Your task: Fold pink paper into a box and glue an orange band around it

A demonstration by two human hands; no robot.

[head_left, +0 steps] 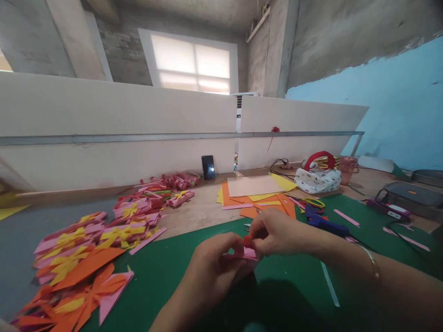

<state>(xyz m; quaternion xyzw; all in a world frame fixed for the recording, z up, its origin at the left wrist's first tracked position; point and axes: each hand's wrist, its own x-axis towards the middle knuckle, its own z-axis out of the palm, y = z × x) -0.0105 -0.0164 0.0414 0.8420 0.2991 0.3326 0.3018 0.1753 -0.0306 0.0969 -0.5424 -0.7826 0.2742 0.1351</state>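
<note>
Near the middle of the head view, my left hand (215, 265) is closed around a small folded pink paper piece (249, 253). A bit of red-orange paper (248, 241) stands at the top of the pink piece, and the fingertips of my right hand (268, 232) pinch it from the right. Both hands are just above the green mat (155, 272), touching the same small paper work. Part of the pink paper is hidden by my left fingers. A metal tip shows behind my right fingers; what it belongs to is hidden.
Pink, yellow and orange paper flowers (129, 210) pile up at left. Coloured sheets (254, 186) and a phone (208, 167) are farther back. At right are a blue glue gun (325, 223), yellow-handled scissors (314, 202), a patterned pouch (317, 180), a power strip (391, 210) and paper strips.
</note>
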